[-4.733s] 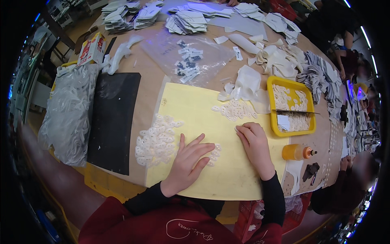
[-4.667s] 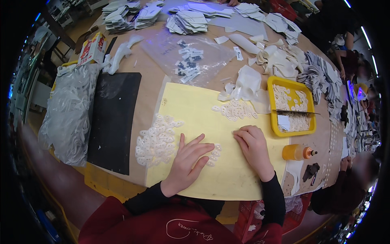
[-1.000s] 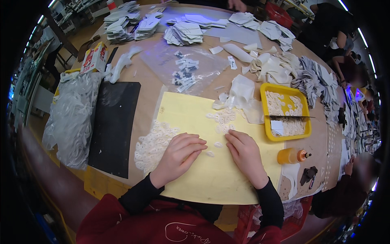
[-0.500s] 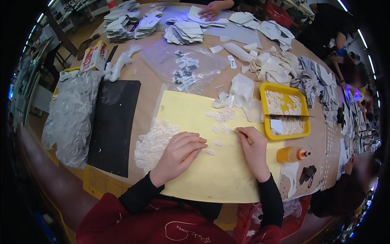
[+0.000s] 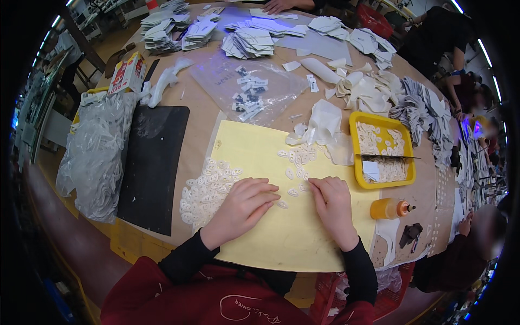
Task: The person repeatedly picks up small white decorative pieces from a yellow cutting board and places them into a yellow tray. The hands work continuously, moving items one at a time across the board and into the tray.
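A brown table (image 5: 200, 116) is carrying a yellow sheet (image 5: 292, 238), where both hands are lying palm down. The left hand (image 5: 241, 208) is resting with loosely spread fingers beside a cluster of white oval pieces (image 5: 208, 187). The right hand (image 5: 333, 206) is pressing curled fingers near scattered ovals (image 5: 297, 157), gripping nothing visible.

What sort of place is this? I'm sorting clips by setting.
Probably a factory workshop bench: stacks of cut white pieces, a yellow tray of small white ovals, and another worker's hand at the shared table.
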Motion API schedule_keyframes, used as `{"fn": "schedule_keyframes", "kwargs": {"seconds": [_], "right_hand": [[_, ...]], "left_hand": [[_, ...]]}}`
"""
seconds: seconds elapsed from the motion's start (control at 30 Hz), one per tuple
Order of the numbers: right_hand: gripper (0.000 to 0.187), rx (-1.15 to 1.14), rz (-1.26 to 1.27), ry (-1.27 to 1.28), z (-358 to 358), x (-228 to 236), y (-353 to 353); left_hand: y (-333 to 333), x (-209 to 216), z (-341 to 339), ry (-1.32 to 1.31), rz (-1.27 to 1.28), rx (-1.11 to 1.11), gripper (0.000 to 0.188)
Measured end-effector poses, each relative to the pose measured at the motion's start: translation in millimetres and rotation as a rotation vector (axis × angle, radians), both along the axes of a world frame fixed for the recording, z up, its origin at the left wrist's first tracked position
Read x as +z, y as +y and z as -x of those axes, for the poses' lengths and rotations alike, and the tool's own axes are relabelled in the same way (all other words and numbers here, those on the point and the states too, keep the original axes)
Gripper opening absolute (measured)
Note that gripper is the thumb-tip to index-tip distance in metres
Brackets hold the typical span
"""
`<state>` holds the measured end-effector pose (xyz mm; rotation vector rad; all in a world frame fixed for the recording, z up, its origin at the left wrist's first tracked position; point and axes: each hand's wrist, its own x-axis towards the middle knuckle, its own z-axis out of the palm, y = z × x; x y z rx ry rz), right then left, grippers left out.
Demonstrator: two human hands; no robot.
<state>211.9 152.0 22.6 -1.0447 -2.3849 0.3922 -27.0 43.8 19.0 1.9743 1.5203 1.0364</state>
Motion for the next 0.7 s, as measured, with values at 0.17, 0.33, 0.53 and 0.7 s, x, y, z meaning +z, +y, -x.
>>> {"fn": "schedule_keyframes", "kwargs": {"seconds": [0.17, 0.33, 0.53, 0.7], "right_hand": [[0.018, 0.155, -0.171, -0.121, -2.8, 8.0, 7.2], [0.023, 0.148, -0.047, -0.138, -4.7, 10.6, 3.3], [0.023, 0.246, -0.134, -0.147, 1.1, 9.3, 1.7], [0.022, 0.219, -0.078, -0.107, 1.0, 7.7, 0.3]], "left_hand": [[1.0, 2.2, -1.2, 0.012, -0.007, 0.002, 0.019], [1.1, 2.6, -0.8, 0.010, 0.005, -0.003, 0.019], [-4.4, -6.2, -18.5, 0.406, 0.028, -0.142, 0.050], [-7.6, -11.1, -15.6, 0.449, 0.184, -0.228, 0.058]]}}
